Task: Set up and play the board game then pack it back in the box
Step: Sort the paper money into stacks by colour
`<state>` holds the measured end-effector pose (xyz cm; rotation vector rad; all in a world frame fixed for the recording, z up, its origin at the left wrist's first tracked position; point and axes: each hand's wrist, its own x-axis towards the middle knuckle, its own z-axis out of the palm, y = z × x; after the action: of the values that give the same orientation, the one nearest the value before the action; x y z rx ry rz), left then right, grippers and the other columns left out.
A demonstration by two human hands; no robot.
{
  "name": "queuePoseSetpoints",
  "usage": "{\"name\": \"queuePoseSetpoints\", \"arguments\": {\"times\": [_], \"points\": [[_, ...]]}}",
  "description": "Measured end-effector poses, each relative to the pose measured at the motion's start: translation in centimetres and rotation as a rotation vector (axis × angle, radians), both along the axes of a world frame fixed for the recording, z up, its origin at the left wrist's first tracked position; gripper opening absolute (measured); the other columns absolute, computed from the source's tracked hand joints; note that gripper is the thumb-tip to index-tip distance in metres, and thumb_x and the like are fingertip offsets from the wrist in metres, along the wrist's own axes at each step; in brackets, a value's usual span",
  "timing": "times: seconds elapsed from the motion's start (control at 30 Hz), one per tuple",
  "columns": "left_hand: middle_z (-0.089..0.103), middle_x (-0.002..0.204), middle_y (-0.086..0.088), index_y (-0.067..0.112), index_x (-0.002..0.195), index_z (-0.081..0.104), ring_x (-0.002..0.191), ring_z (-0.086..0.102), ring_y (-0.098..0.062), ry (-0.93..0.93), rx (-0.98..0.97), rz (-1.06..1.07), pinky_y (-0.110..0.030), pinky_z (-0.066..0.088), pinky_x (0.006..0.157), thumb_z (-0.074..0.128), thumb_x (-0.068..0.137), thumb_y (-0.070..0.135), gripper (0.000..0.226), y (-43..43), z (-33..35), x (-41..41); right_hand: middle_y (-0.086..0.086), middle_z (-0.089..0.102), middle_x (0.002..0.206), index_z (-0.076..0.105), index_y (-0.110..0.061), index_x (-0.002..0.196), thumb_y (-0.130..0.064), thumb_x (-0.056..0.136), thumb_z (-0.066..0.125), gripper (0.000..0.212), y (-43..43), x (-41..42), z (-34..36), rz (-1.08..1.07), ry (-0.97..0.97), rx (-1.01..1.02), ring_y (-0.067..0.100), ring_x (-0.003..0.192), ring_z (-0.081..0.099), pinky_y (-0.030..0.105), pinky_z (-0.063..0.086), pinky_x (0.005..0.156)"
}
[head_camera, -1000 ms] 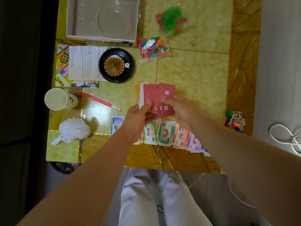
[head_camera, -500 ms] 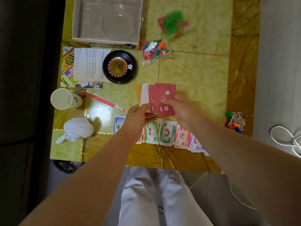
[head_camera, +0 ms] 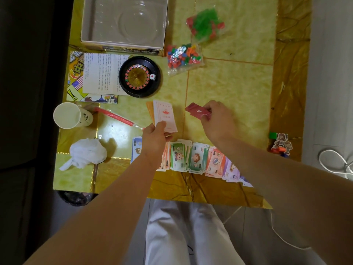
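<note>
My left hand (head_camera: pixel 154 138) holds a stack of white and orange cards (head_camera: pixel 164 115) above the table's middle. To the right, my right hand (head_camera: pixel 215 119) pinches a small stack of red cards (head_camera: pixel 196 111), held apart from the other stack. A row of paper play money (head_camera: pixel 193 158) lies fanned out along the near edge, partly under my forearms. The black roulette wheel (head_camera: pixel 139 76) with a white die sits behind the cards. The open game box (head_camera: pixel 124 22) stands at the back. The folded board (head_camera: pixel 76 81) and rule sheet (head_camera: pixel 101 73) lie at the left.
Two bags of coloured plastic pieces (head_camera: pixel 184 56) (head_camera: pixel 205 25) lie at the back right. A paper cup (head_camera: pixel 69 115), a red straw (head_camera: pixel 118 117) and a crumpled tissue (head_camera: pixel 87 153) sit at the left. Cardboard character pawns (head_camera: pixel 280 143) stand near the right edge. A white cable (head_camera: pixel 336 161) lies on the floor.
My right hand has pulled the red cards away to the right, off the stack. My left hand keeps the white and orange cards.
</note>
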<state>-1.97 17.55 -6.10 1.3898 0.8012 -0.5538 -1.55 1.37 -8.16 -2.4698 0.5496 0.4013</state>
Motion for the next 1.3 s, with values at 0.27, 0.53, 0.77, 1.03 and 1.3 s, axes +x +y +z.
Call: {"name": "queuePoseSetpoints", "arguments": {"times": [0.27,0.53,0.77,1.03,1.3], "points": [[0.067,0.104,-0.003,0.013,0.110,0.058,0.093,0.065,-0.015,-0.028,0.004,0.009,-0.029,0.054,0.089,0.047,0.098,0.011,0.017,-1.8,-3.8,1.1,0.005,0.054,0.118,0.049,-0.016,0.119,-0.012,0.090,0.053,0.029,0.4,0.0,-5.6,0.266,0.066,-0.346,0.026,0.111,0.049,0.036,0.036,0.092],[0.065,0.098,-0.004,0.014,0.103,0.060,0.097,0.062,-0.020,-0.034,-0.219,0.237,-0.037,0.052,0.095,0.044,0.096,0.006,0.019,-3.7,-3.0,3.4,-0.013,0.062,0.083,0.056,-0.029,0.091,-0.014,0.082,0.060,0.017,-0.4,0.9,-4.9,-0.143,-0.122,0.199,0.016,0.086,0.061,0.043,0.044,0.089],[0.067,0.092,-0.006,0.014,0.097,0.063,0.090,0.062,-0.022,0.010,-0.279,0.035,-0.039,0.053,0.092,0.041,0.095,0.005,0.024,-4.6,-1.9,4.6,-0.016,0.054,0.068,0.063,-0.011,0.087,0.001,0.081,0.064,0.013,-0.2,2.4,-3.8,-0.347,-0.117,0.416,-0.008,0.059,0.051,0.007,0.036,0.057],[0.065,0.100,-0.014,0.008,0.094,0.063,0.098,0.062,-0.025,0.038,-0.177,-0.008,-0.044,0.050,0.097,0.043,0.094,0.004,0.021,-4.5,-2.9,3.9,-0.009,0.064,0.080,0.065,-0.013,0.095,-0.004,0.087,0.061,0.013,-0.7,1.3,-5.2,-0.314,-0.074,0.396,-0.002,0.069,0.058,0.011,0.044,0.068],[0.068,0.096,-0.011,0.011,0.096,0.063,0.097,0.063,-0.025,0.073,-0.195,0.009,-0.038,0.053,0.094,0.043,0.095,0.008,0.021,-3.8,-2.6,3.7,0.004,0.069,0.097,0.063,-0.011,0.105,-0.013,0.092,0.058,0.014,-0.4,1.8,-4.3,-0.256,-0.021,0.298,0.016,0.083,0.061,0.029,0.046,0.073]]}}
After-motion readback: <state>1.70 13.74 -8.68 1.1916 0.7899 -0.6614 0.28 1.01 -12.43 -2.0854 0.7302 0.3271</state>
